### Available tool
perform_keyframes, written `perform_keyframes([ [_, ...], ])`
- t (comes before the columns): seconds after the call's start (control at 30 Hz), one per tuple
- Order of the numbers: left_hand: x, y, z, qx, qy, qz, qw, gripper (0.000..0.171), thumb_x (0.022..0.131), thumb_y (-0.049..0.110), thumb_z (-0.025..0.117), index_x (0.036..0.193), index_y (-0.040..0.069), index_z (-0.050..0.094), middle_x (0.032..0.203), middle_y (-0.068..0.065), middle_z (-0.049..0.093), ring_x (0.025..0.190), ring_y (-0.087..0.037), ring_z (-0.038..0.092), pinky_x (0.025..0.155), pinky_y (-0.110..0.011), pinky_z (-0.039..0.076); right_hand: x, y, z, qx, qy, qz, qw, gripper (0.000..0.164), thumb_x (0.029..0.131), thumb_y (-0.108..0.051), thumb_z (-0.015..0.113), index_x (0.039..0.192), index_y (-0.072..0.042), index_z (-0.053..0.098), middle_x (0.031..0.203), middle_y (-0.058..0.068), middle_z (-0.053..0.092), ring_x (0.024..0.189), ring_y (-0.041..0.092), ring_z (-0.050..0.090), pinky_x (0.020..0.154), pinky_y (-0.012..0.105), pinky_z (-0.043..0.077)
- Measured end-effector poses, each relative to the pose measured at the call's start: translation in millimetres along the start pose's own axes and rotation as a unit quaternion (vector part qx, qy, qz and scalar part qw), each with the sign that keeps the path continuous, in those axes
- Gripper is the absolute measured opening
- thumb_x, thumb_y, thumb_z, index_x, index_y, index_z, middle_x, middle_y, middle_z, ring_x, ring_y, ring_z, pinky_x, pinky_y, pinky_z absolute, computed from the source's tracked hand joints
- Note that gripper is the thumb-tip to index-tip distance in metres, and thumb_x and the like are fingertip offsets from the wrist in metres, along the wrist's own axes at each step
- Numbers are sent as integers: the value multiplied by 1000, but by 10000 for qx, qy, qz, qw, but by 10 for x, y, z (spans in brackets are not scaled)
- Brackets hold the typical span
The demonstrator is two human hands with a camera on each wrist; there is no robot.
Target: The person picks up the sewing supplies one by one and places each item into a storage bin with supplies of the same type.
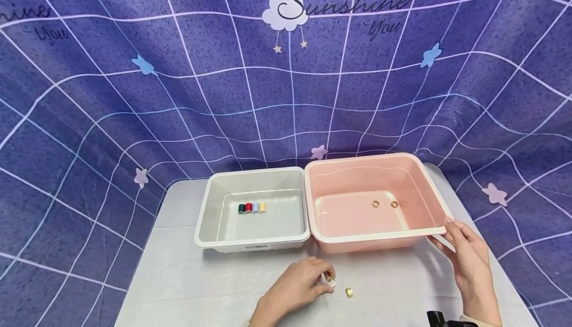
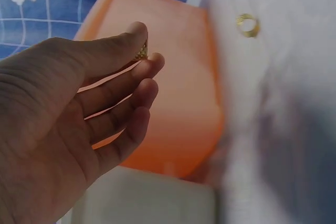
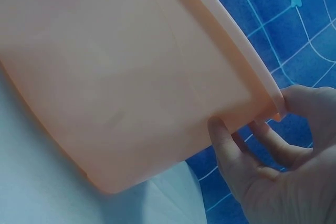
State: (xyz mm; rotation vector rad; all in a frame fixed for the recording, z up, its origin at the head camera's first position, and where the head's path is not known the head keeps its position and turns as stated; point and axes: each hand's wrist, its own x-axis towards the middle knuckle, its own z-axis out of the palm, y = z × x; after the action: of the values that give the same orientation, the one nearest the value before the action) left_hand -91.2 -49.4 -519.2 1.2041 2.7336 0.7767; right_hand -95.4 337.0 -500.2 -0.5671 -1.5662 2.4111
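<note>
Between thumb and forefinger, my left hand (image 1: pixel 298 282) pinches a gold ring (image 2: pixel 141 52), just above the table in front of the bins. A second gold ring (image 1: pixel 349 293) lies on the table to the right of that hand. My right hand (image 1: pixel 472 260) grips the front right corner of the pink bin (image 1: pixel 371 239), thumb on the rim and fingers underneath, as the right wrist view shows. Two more rings (image 1: pixel 394 205) lie on the floor of this bin. The held ring is partly hidden by fingertips in the left wrist view.
A light grey bin (image 1: pixel 254 244) stands against the pink one on its left. Several small thread spools (image 1: pixel 248 208) lie in a row inside it. A blue gridded cloth (image 1: pixel 290 84) hangs behind and around the pale table (image 1: pixel 178 277). A black object pokes in at the bottom right.
</note>
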Motion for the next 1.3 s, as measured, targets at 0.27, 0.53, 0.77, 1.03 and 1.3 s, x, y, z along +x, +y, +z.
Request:
perform_keyframes([
  [0.27,23,104,-251,-13,179,260,9995,21,90,33,81,105,25,70,96,16,69,82,1,63,76,0,37,-2,3,10,22,-34,-52,10000,16,104,-10,63,101,-13,78,106,-10,71,90,7,75,76,29,65],
  [0.53,94,132,-469,-841,184,446,9953,21,92,32,80,109,24,70,98,15,68,83,4,57,77,-2,41,5,12,-4,91,-15,-49,9999,16,104,-9,63,101,-12,78,106,-10,71,90,7,75,76,29,65],
  [0.77,216,88,-583,-1850,241,480,9813,22,91,28,81,109,21,72,95,10,69,82,1,58,76,-14,52,16,18,-16,142,-26,-72,9999,17,104,-8,62,102,-12,78,107,-9,71,91,8,75,76,30,65],
  [1.03,350,15,-671,-1964,288,383,9794,18,92,24,81,107,21,72,91,7,67,82,3,57,74,-14,52,12,13,-14,174,-1,-31,9998,16,104,-8,62,101,-11,77,106,-9,72,91,7,75,75,30,65],
  [1.3,512,-22,-822,-1821,377,111,9825,18,92,20,80,109,20,75,94,8,67,84,-4,61,76,-24,56,13,11,4,154,46,-15,9999,14,103,-9,63,102,-11,77,109,-10,70,92,8,76,75,30,65],
])
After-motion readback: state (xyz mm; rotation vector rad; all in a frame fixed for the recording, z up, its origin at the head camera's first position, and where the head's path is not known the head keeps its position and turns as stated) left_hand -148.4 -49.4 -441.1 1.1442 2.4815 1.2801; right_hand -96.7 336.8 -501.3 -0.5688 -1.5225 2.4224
